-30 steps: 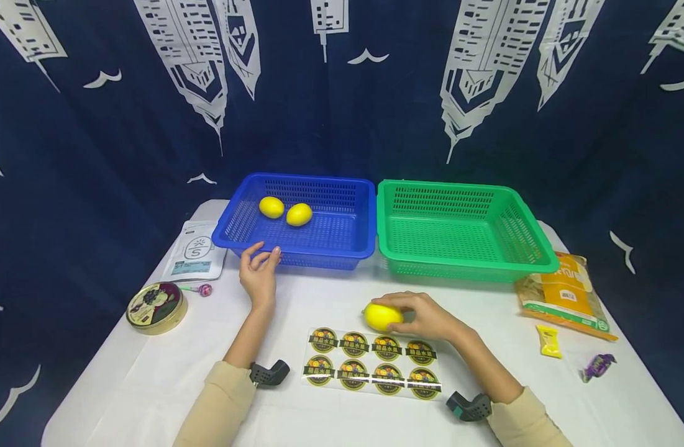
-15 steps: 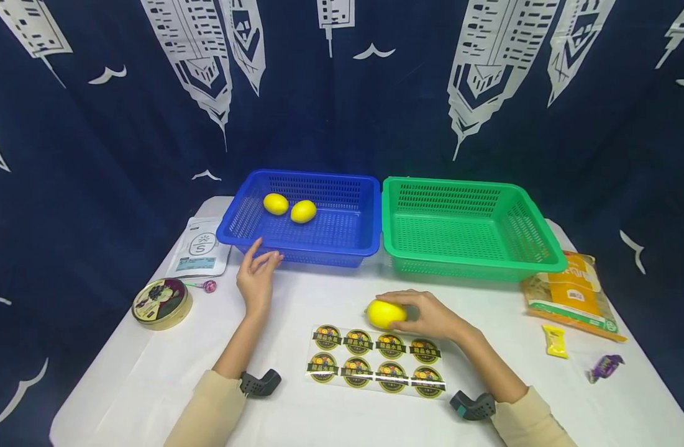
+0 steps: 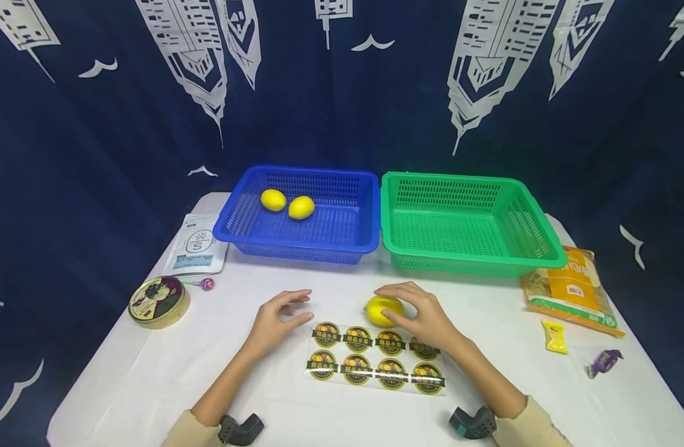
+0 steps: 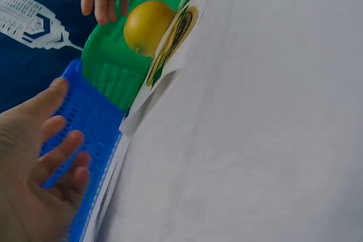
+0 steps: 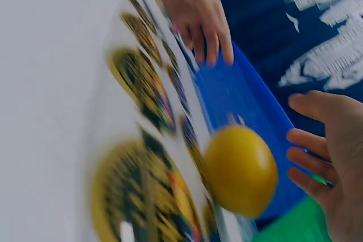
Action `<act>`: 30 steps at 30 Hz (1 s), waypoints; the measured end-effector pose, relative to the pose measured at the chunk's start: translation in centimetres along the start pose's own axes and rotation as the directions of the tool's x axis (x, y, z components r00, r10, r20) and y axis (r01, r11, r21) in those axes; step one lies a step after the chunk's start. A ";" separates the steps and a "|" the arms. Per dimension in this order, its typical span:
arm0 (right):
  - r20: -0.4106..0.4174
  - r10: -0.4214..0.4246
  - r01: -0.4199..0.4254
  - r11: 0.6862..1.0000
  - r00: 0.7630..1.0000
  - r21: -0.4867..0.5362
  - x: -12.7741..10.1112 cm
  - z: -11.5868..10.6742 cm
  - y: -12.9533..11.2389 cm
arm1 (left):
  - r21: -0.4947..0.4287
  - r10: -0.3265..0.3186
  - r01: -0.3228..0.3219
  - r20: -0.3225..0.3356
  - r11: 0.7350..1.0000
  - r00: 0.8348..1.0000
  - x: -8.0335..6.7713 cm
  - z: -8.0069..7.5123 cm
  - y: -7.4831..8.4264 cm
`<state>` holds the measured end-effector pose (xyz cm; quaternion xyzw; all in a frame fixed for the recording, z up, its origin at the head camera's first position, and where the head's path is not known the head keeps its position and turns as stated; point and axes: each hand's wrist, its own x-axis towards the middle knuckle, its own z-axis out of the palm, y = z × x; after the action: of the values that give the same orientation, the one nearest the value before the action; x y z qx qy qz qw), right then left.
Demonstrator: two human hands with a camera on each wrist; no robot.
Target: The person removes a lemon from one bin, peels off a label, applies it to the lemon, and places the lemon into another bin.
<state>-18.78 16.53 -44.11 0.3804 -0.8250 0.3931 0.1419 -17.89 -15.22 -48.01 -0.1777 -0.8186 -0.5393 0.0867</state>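
Note:
A yellow lemon rests on the white tabletop just behind a clear sheet of round fruit stickers. Around it but apart from it, my right hand has its fingers loosely spread; the right wrist view shows a gap between the lemon and the fingertips. My left hand hovers left of the sticker sheet, thumb and fingers parted, holding nothing. Two more lemons, one on the left and one beside it, lie in the blue basket.
A green basket stands right of the blue one. At left lie a white pouch, a round tin and a lollipop. At right are an orange snack bag, a yellow packet and a purple candy.
My left hand has left the blue basket's front rim and come down and right toward the sticker sheet. The right hand stays by the lemon, its thumb slightly higher.

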 end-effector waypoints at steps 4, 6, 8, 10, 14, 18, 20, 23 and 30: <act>-0.065 -0.017 0.019 0.999 0.998 0.028 0.0 1.2 -1.5 | 0.157 0.052 -0.073 0.134 0.985 0.990 -0.8 0.7 -0.6; -0.075 -0.017 0.020 0.999 0.997 0.038 0.0 1.7 -2.0 | 0.217 0.041 -0.076 0.165 0.973 0.985 -1.1 0.9 -0.8; -0.066 -0.008 0.012 0.998 0.998 0.056 -0.1 2.3 -2.5 | 0.258 0.035 -0.081 0.181 0.963 0.983 -1.2 1.0 -1.1; -0.050 0.004 0.000 0.997 0.999 0.078 -0.2 2.8 -2.8 | 0.279 0.043 -0.095 0.188 0.956 0.981 -1.3 1.1 -1.2; -0.020 0.045 -0.042 0.989 0.999 0.140 -0.2 4.0 -3.4 | 0.272 0.072 -0.119 0.176 0.955 0.982 -1.3 1.0 -1.3; -0.004 0.068 -0.066 0.986 0.998 0.153 0.3 5.0 -3.7 | 0.233 0.067 -0.097 0.133 0.968 0.989 -1.1 0.8 -1.3; 0.001 0.069 -0.068 0.989 0.998 0.134 0.9 5.4 -3.9 | 0.167 0.036 -0.055 0.115 0.984 0.993 -1.1 0.8 -1.1; 0.004 0.070 -0.070 0.992 0.998 0.106 1.8 5.8 -4.2 | 0.041 -0.031 0.027 0.103 0.999 0.994 -1.0 0.6 -0.6; -0.007 0.086 -0.085 0.993 0.996 0.076 2.7 6.6 -4.6 | -0.127 -0.077 0.095 0.142 0.987 0.987 -1.1 0.6 0.1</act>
<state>-16.73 8.30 -44.47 0.3478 -0.8243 0.4317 0.1148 -16.79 -14.86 -48.52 -0.1838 -0.7917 -0.5825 -0.0050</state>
